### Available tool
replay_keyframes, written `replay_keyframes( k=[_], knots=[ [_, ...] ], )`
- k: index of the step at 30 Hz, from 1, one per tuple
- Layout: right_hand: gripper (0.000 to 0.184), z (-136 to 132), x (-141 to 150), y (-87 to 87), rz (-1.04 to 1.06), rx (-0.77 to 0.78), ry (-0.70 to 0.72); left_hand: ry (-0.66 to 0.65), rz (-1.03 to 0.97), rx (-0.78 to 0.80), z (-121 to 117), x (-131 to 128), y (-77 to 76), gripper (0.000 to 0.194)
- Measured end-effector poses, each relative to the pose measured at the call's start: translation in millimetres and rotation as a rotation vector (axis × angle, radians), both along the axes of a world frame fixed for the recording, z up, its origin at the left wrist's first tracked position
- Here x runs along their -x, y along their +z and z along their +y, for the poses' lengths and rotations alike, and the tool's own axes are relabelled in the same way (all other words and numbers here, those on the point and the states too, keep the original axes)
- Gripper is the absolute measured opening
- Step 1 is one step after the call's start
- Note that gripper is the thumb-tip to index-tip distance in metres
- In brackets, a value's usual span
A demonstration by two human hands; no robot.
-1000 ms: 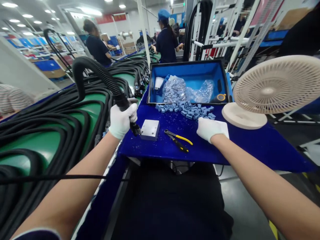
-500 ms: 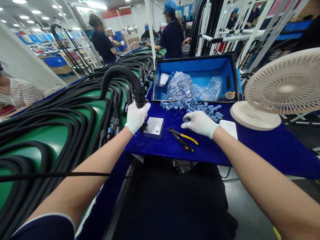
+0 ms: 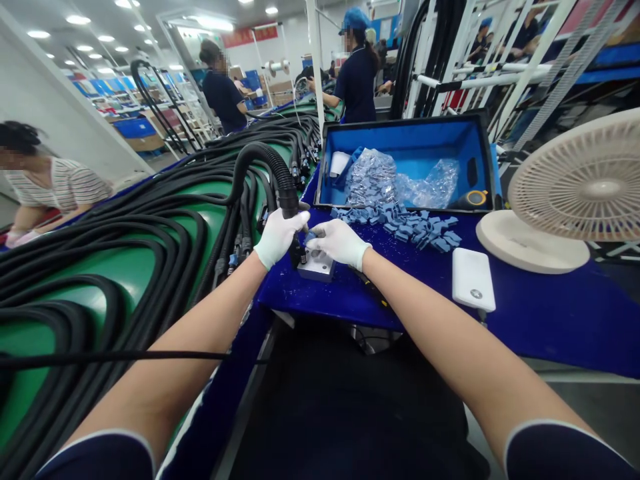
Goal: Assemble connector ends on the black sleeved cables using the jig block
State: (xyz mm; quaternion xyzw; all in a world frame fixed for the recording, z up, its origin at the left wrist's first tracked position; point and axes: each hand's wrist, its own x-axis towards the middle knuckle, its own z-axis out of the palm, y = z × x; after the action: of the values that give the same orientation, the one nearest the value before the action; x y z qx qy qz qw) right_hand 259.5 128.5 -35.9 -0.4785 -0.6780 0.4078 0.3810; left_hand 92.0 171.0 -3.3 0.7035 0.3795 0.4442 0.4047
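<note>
My left hand (image 3: 277, 235), in a white glove, is wrapped round the end of a black corrugated hose (image 3: 280, 175) that arches up from the green belt. The hose end points down at a small grey metal block (image 3: 317, 268) on the blue table. My right hand (image 3: 339, 243), also gloved, has come up against the hose end over the block, fingers pinched on a small blue piece (image 3: 310, 236). A heap of the same small blue pieces (image 3: 410, 225) lies just behind my right hand.
Many black hoses (image 3: 125, 240) lie along the green conveyor on the left. An open blue bin (image 3: 415, 141) with plastic bags stands at the back. A white fan (image 3: 575, 193) is at the right, a white flat device (image 3: 473, 279) beside it. Other people work beyond.
My right hand left the heap of blue pieces and moved left to the hose end with a piece pinched. The left hand kept its hold on the hose over the block.
</note>
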Motion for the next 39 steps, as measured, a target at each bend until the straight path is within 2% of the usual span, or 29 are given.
replay_keyframes(
  k=[7,11,13,16,18,20,24,27,31,33,35,37,39],
  knots=[
    [0.032,17.7,5.2,-3.8,-0.061,0.000,0.076,-0.015,-0.090,0.061,3.1,-3.8,-5.8,0.035],
    [0.043,19.8,4.1,-4.0,-0.132,0.025,0.013,-0.073,-0.136,0.112,3.3,-3.5,-4.5,0.033],
    [0.047,15.3,3.2,-2.6,-0.182,0.034,0.005,-0.037,-0.181,0.114,2.7,8.8,-3.6,0.037],
    [0.044,7.5,0.6,-2.2,-0.183,0.048,0.026,0.172,-0.215,0.119,-2.8,53.5,-7.6,0.042],
    [0.036,5.5,-1.8,-4.9,-0.164,0.029,0.031,0.326,-0.095,0.149,-14.9,98.3,-13.6,0.042],
    [0.030,6.3,-3.0,-9.7,-0.171,-0.002,0.028,0.430,0.073,0.206,-36.4,147.2,-19.9,0.040],
    [0.025,8.0,0.3,-19.2,-0.241,-0.031,0.007,0.526,0.373,0.342,-96.5,228.0,-29.9,0.032],
    [0.028,6.4,3.3,-22.4,-0.290,-0.036,-0.021,0.605,0.571,0.418,-139.9,262.0,-39.6,0.025],
    [0.026,4.1,5.1,-19.6,-0.339,-0.060,-0.037,0.639,0.716,0.547,-176.4,281.4,-46.7,0.036],
    [0.023,-0.9,9.1,-14.2,-0.357,-0.080,-0.042,0.615,0.724,0.588,-182.0,288.4,-37.7,0.042],
    [0.022,-12.5,18.7,-6.9,-0.341,-0.086,-0.006,0.576,0.688,0.601,-180.6,295.7,-18.2,0.045],
    [0.025,-31.3,36.1,-0.6,-0.273,-0.078,0.104,0.516,0.571,0.598,-174.9,299.5,7.5,0.044],
    [0.032,-54.4,61.1,2.1,-0.164,-0.065,0.280,0.423,0.341,0.564,-167.1,293.5,33.1,0.039]
  ],
)
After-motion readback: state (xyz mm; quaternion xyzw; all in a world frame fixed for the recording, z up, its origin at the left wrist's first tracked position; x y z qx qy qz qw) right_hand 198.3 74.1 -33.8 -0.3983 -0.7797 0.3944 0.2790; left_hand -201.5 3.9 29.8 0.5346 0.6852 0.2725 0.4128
